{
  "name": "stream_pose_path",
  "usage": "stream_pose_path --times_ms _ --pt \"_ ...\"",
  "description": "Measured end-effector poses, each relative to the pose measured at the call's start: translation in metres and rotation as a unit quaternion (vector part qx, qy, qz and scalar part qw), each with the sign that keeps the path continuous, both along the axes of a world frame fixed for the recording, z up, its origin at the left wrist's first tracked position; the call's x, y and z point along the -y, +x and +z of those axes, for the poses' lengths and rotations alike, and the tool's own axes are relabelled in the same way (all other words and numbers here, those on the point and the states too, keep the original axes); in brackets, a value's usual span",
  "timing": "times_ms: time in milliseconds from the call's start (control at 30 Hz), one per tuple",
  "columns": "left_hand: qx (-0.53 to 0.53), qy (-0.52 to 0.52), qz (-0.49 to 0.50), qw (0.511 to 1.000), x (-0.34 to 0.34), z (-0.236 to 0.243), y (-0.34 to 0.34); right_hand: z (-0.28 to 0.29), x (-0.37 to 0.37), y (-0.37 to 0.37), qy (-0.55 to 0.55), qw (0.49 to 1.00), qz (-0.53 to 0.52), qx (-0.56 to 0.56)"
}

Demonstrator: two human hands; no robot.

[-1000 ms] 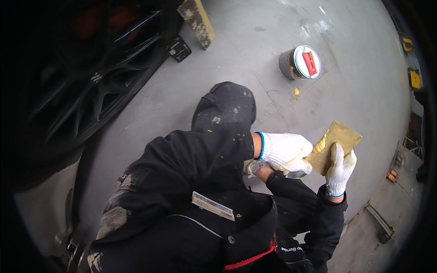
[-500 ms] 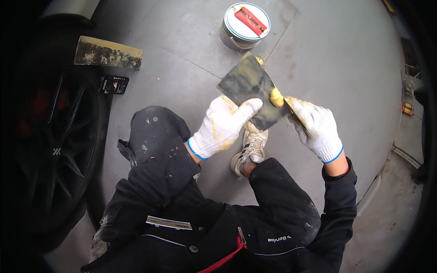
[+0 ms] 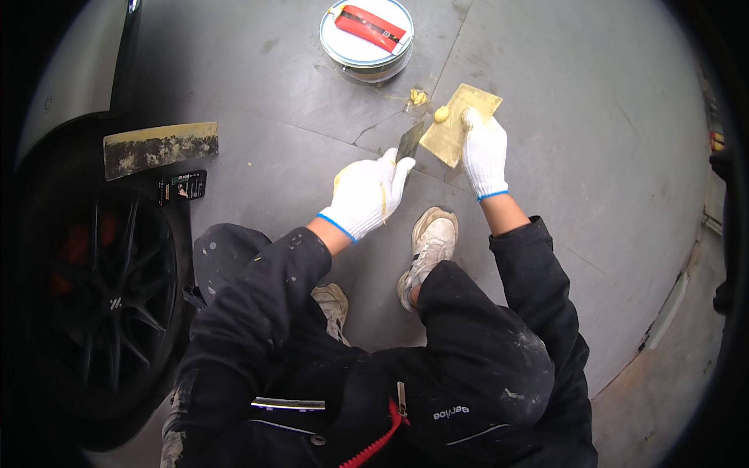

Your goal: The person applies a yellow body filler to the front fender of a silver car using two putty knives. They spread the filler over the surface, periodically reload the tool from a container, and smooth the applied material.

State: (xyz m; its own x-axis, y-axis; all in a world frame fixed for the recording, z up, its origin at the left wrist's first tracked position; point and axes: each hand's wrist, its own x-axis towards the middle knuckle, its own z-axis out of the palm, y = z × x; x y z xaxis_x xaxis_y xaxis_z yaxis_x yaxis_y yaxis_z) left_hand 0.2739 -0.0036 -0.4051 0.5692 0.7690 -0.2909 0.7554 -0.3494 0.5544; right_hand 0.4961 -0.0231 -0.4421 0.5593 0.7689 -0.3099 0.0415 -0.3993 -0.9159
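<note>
1. Reference point: tin point(image 3: 376, 76) on the grey floor point(image 3: 546, 117), with a red packet point(image 3: 370, 29) lying on the lid.
2. Grips a thin dark blade point(image 3: 410, 141) in the gloved left hand point(image 3: 367, 191), with thumb and fingers clamped together on it, nearer the body than the tin.
3. Holds a yellowish plate point(image 3: 449, 142) in the gloved right hand point(image 3: 485, 152), right of the tin and nearer the body, with thumb clamped over the face and other fingers mostly hidden.
4. Carries a dab of yellow paste point(image 3: 441, 115) on the plate, right of and below the tin. Cannot tell whether blade and plate touch.
5. Also near the tin, to its lower right: yellow lump point(image 3: 419, 97).
6. Well left of the tin: smeared board point(image 3: 161, 150), phone point(image 3: 182, 188) and black wheel point(image 3: 117, 296).
</note>
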Motion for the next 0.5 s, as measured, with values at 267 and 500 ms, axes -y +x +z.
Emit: stream_pose_path --times_ms 267,500 --pt "-0.058 0.098 -0.103 0.988 -0.054 -0.064 0.052 -0.067 -0.051 0.007 -0.053 0.924 0.196 0.323" --pt "-0.037 0.117 -0.082 0.989 -0.071 -0.096 0.068 -0.095 -0.044 0.012 -0.063 0.977 0.13 0.158"
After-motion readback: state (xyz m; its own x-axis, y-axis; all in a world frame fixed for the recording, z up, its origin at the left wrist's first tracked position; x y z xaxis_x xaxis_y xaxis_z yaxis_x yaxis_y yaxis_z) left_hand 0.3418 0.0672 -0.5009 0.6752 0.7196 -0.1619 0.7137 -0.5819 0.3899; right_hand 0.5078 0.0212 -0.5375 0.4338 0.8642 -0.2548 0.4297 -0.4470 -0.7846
